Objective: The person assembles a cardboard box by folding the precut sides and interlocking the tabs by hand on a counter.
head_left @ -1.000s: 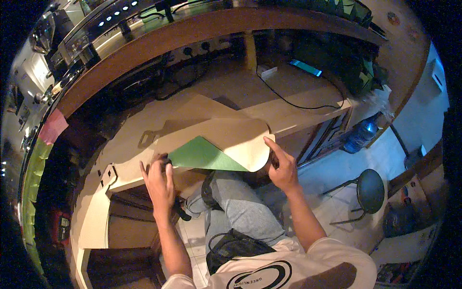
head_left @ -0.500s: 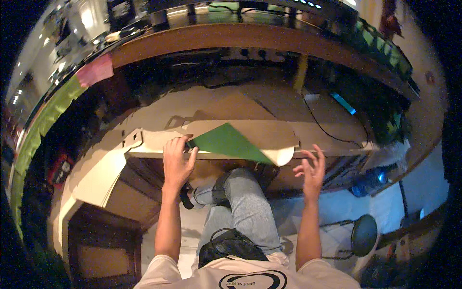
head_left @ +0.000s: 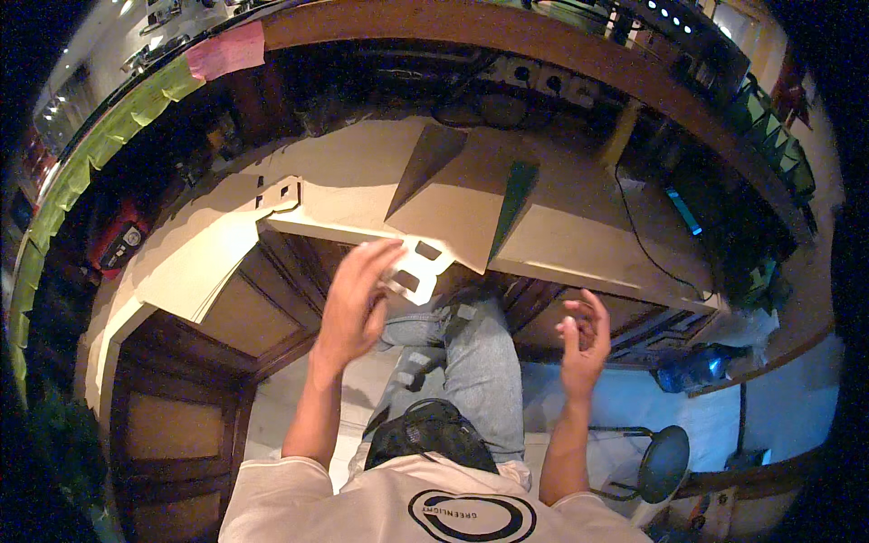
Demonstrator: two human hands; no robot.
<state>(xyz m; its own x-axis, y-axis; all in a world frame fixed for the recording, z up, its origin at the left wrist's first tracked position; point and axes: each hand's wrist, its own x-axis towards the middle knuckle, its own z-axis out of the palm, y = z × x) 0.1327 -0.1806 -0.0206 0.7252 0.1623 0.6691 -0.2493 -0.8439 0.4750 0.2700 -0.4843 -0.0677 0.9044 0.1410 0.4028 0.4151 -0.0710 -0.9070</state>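
My left hand (head_left: 353, 299) has its fingers closed on a pale flat card piece (head_left: 415, 288) with rectangular cutouts, held over the front edge of a ledge. Just behind it stands a brown card panel (head_left: 457, 204), with a narrow green surface (head_left: 513, 214) along its right side. Whether the pale piece is joined to that panel, I cannot tell. My right hand (head_left: 586, 339) hovers in front of the ledge, to the right of the panel, fingers loosely bent and apart, holding nothing.
Pale flat sheets (head_left: 204, 271) lie on the ledge at the left, near a notched card tab (head_left: 288, 193). A black cable (head_left: 631, 222) runs along the right, near a blue-lit slim object (head_left: 684, 212). Above is a brown shelf edge (head_left: 389, 34); a dark round stool (head_left: 663, 463) stands lower right.
The broad green face has turned to a thin strip, and the cutout piece now shows in my left hand. That hand has moved slightly right; my right hand is a little lower. The view has shifted.
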